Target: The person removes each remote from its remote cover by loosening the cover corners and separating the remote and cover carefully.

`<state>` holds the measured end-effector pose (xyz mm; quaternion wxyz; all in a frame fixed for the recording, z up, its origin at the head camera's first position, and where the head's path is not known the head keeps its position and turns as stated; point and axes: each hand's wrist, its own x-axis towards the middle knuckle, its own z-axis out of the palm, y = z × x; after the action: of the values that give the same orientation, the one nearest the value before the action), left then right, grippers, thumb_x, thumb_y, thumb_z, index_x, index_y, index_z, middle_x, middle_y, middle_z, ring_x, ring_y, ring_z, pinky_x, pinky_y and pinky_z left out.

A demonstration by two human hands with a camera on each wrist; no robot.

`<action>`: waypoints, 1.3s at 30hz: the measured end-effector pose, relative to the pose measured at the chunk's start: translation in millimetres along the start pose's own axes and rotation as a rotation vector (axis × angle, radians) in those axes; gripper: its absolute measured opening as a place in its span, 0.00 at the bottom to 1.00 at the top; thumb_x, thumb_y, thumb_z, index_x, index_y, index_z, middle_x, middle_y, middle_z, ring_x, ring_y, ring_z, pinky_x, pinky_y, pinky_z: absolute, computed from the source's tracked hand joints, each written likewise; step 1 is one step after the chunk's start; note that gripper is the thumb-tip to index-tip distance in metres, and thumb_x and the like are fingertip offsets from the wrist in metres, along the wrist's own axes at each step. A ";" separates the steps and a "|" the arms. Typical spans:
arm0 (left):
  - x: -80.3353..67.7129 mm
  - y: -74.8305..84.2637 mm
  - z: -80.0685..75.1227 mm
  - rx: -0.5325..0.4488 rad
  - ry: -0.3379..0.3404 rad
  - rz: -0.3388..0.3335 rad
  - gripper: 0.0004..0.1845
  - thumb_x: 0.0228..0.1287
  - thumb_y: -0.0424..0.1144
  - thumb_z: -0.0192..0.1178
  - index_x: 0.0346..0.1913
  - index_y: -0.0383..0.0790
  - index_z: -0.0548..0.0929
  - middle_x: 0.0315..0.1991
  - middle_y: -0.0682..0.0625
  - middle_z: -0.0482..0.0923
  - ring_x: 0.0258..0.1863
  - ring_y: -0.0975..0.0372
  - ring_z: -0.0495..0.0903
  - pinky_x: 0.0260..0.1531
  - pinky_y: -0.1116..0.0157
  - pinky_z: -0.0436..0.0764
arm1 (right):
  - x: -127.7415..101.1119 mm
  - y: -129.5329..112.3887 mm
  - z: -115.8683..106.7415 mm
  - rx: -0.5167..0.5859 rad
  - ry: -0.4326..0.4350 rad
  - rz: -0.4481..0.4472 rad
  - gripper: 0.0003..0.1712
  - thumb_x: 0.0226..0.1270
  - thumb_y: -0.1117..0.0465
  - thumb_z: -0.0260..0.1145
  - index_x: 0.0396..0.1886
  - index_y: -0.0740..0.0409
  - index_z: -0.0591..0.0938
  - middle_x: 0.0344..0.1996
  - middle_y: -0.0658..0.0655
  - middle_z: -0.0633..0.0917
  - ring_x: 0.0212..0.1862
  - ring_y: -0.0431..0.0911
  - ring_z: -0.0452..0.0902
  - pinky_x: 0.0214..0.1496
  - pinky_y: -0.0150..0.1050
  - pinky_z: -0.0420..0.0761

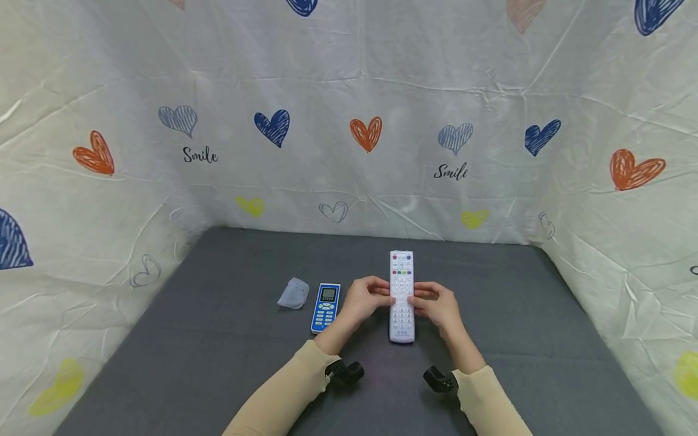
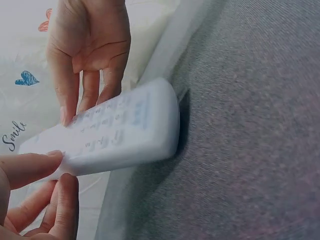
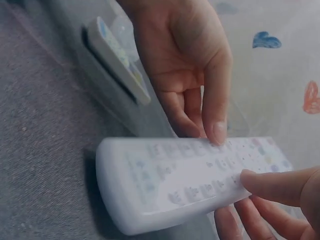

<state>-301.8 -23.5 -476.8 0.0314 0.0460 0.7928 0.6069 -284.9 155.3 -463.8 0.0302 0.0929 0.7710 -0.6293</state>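
Observation:
A long white remote control (image 1: 402,303) with rows of buttons, several of them coloured, is held between both hands over the grey table. On its left edge, my left hand (image 1: 364,301) pinches it with the thumb on the face and fingers beneath. The right hand (image 1: 438,306) grips the opposite edge in the same way. In the left wrist view the remote (image 2: 125,127) has its near end close to the cloth, with a shadow beside it. The right wrist view shows both thumbs on the button side of the remote (image 3: 150,185).
Left of the hands lies a smaller blue and white remote (image 1: 326,307) with a little screen. Beside it is a crumpled pale cloth or wrapper (image 1: 294,293). Dark grey fabric covers the table (image 1: 245,363). A white sheet (image 1: 403,169) printed with hearts hangs around it.

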 end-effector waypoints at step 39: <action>1.4 5.6 -4.8 -0.113 -0.030 0.140 0.13 0.49 0.25 0.69 0.38 0.42 0.84 0.40 0.42 0.81 0.35 0.59 0.80 0.33 0.64 0.83 | -2.9 -2.3 -9.5 0.181 -0.009 -0.035 0.13 0.67 0.67 0.58 0.47 0.69 0.81 0.37 0.59 0.86 0.34 0.44 0.85 0.46 0.46 0.83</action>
<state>-303.5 -26.5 -470.1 0.0031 0.1087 0.7517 0.6505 -281.9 163.8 -459.2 0.0141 0.0789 0.7121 -0.6974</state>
